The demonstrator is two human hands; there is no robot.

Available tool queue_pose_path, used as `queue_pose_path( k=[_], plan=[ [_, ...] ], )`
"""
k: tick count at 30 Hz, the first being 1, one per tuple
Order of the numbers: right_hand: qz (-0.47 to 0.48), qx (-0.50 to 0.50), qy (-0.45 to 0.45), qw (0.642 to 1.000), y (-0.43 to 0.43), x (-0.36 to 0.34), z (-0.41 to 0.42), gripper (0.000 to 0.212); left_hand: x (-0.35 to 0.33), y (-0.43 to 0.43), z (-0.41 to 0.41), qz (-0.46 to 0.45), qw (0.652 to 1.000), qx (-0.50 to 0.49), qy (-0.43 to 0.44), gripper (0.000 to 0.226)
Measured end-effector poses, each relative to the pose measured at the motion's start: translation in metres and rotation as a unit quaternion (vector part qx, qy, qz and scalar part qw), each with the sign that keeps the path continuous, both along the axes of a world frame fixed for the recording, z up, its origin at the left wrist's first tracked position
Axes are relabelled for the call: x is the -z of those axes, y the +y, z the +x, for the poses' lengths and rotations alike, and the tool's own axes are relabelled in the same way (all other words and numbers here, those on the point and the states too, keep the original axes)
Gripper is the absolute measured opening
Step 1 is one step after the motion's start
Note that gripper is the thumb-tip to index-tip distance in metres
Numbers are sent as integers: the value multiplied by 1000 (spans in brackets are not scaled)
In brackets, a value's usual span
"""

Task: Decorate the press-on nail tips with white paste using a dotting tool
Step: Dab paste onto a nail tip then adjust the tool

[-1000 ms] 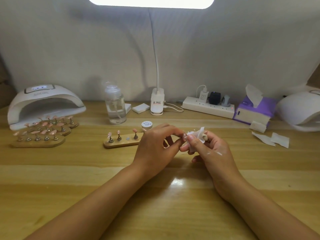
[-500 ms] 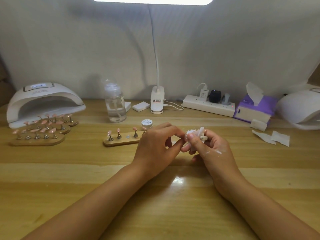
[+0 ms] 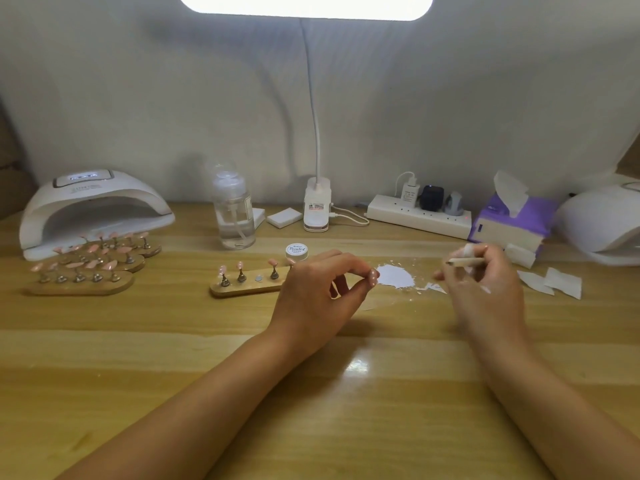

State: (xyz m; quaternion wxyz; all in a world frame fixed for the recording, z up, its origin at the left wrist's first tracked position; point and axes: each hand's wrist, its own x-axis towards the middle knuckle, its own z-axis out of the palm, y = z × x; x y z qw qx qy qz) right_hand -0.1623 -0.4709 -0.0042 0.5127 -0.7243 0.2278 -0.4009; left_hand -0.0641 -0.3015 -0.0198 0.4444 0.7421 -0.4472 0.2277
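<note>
Tabletop (image 3: pixel 311 420): light wood. Both forearms come in from the near edge.

Left hand (image 3: pixel 318 296): narrow grip, thumb and forefinger pinching a pink nail tip (image 3: pixel 373 277) just above the tabletop. There are pale specks on it, too small to read.

Right hand (image 3: pixel 485 285): well apart from the left. Its fingers curl round the dotting tool (image 3: pixel 465 261), a slim wood-coloured stick held about level with its end pointing left. A white smear sits on the back of this hand.

Between the hands a white patch (image 3: pixel 394 276) lies on the tabletop with flecks around it. I cannot tell if it is paste or paper.

Behind the left hand a wooden stand (image 3: pixel 249 289) carries pink tips upright on holders; the hand hides its right end. Paste jar (image 3: pixel 296 251) stands just behind it, lid on.

Far left, more loaded stands (image 3: pixel 79 284) sit before a nail lamp (image 3: pixel 93 206). Along the back are a pump bottle (image 3: pixel 233 213), a desk lamp base (image 3: pixel 317 209), a power strip (image 3: pixel 419 218) and a tissue pack (image 3: pixel 512 225). White wipes (image 3: pixel 550 282) lie near the right hand.
</note>
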Motion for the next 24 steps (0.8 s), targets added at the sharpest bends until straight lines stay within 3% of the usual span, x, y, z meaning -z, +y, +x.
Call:
queue_pose_path(
  k=[3, 6, 9, 12, 15, 19, 24],
  plan=[
    [-82, 81, 52, 992, -25, -1, -1, 30, 1, 0, 0, 1, 1000, 0, 7, 6],
    [-56, 144, 4, 988, -37, 1, -7, 51, 2, 0, 1, 7, 1000, 6, 27, 7],
    [-92, 167, -104, 976, -37, -4, -9, 45, 3, -1, 3, 23, 998, 6, 61, 5],
    [-128, 158, -116, 972, -38, -6, -7, 25, 3, 0, 4, 40, 996, 9, 82, 4],
    [-100, 127, -108, 981, -36, -6, -9, 22, 3, 1, 4, 54, 994, 8, 91, 7],
    [27, 10, -119, 993, -3, -13, -6, 38, 3, 1, 6, 84, 991, 10, 105, 11],
    [134, -138, -71, 979, 28, -5, 0, 10, 4, 1, 7, 114, 986, 1, 124, 9]
  ],
)
